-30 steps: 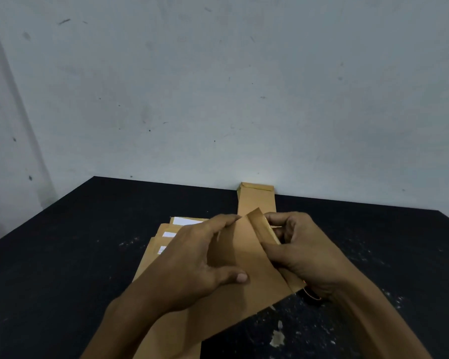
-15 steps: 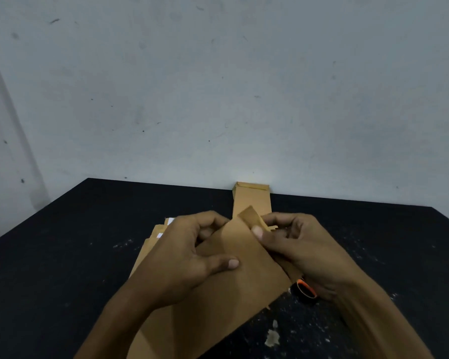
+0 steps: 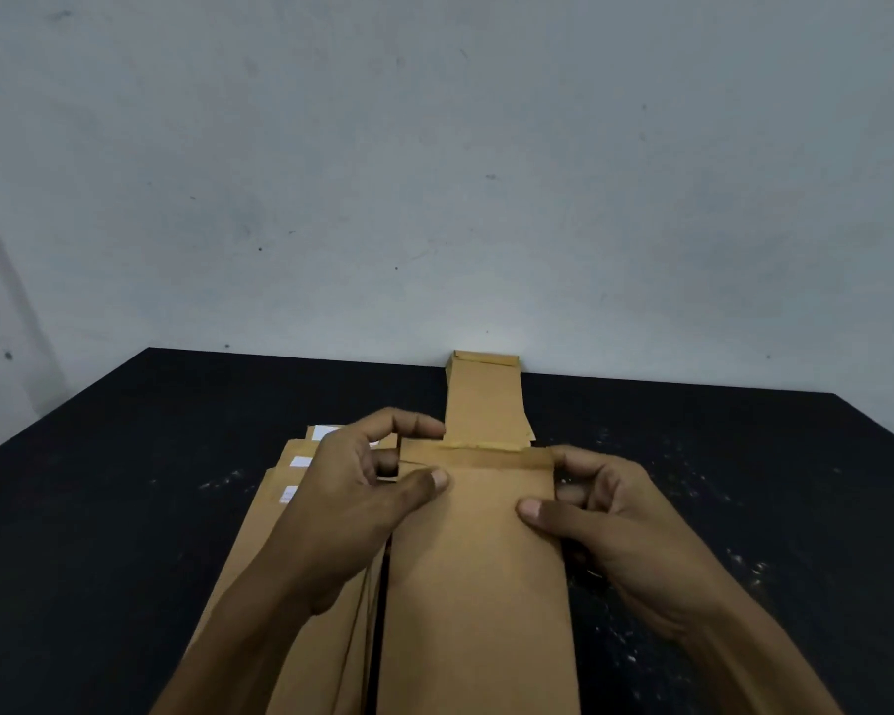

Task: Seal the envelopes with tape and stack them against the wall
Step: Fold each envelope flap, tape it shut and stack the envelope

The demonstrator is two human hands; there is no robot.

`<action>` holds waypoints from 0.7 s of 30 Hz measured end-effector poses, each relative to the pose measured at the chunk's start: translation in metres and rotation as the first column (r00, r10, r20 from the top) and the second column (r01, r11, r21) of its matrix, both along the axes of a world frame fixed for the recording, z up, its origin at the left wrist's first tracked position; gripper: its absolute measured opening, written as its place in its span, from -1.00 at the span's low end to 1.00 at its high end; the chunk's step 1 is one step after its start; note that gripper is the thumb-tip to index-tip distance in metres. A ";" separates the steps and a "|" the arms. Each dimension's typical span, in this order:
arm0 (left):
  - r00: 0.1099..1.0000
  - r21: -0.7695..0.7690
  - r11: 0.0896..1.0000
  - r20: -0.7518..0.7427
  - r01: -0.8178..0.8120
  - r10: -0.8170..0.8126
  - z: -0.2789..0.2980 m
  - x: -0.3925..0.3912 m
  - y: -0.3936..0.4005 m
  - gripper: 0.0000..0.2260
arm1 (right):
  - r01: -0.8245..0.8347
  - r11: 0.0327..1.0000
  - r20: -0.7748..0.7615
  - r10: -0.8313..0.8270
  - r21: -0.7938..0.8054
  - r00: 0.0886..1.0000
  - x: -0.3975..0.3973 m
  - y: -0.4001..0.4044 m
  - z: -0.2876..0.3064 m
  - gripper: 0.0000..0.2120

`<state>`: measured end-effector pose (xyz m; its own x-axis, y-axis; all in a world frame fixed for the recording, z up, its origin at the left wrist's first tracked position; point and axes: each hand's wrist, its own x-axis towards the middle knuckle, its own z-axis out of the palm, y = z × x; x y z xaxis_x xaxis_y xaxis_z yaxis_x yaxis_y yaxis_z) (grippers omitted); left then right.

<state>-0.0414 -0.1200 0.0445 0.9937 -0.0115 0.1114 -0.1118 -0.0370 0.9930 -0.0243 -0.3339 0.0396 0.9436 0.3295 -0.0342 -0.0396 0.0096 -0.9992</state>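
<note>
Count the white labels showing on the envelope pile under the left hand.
3. All sit on the fanned brown envelopes left of the held one: the farthest, a middle one, and the nearest. The left hand partly covers them, so more may be hidden.

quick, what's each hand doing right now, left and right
Left hand: pinching the brown envelope at its left edge, thumb on top.
Right hand: gripping the same envelope at its right edge, thumb on top.

Scuffed black table [image 3: 125, 508] with white specks
</note>
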 end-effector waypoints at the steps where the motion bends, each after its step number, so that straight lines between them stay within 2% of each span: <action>1: 1.000 -0.007 1.000 -0.009 0.003 -0.003 -0.004 0.001 -0.001 -0.76 | 0.016 1.000 -0.006 -0.016 0.006 1.000 -0.001 -0.002 -0.004 -0.71; 8: 0.995 0.021 0.995 -0.026 0.096 -0.096 -0.040 0.003 -0.006 -0.84 | 0.191 0.981 0.041 -0.189 -0.038 0.981 -0.005 -0.017 -0.040 -0.74; 12: 0.981 0.084 0.986 -0.141 0.146 -0.133 -0.054 0.002 -0.011 -0.79 | 0.263 0.964 -0.020 -0.264 -0.044 0.964 -0.008 -0.024 -0.057 -0.70; 15: 0.954 0.121 0.967 -0.233 0.223 -0.190 -0.062 0.003 -0.010 -0.75 | 0.257 0.964 -0.055 -0.261 -0.069 0.964 -0.010 -0.028 -0.064 -0.65; 17: 0.951 0.130 0.962 -0.234 0.238 -0.204 -0.067 0.004 -0.010 -0.78 | 0.258 0.964 -0.050 -0.262 -0.068 0.964 -0.013 -0.029 -0.067 -0.64; 19: 0.974 0.222 0.958 -0.177 0.182 -0.143 -0.075 0.008 -0.012 -0.85 | 0.277 0.950 0.048 -0.272 -0.147 0.961 -0.014 -0.027 -0.074 -0.71; 21: 0.994 0.354 0.930 -0.082 0.093 -0.068 -0.085 0.014 -0.015 -0.86 | 0.307 0.905 0.236 -0.243 -0.295 0.941 -0.012 -0.027 -0.085 -0.80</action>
<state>-0.0278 -0.1346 -0.0410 0.9928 -0.1186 0.0181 -0.0627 -0.3842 0.9211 -0.0360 -0.3605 -0.0449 0.9939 0.0572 0.0938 0.1076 -0.3316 -0.9373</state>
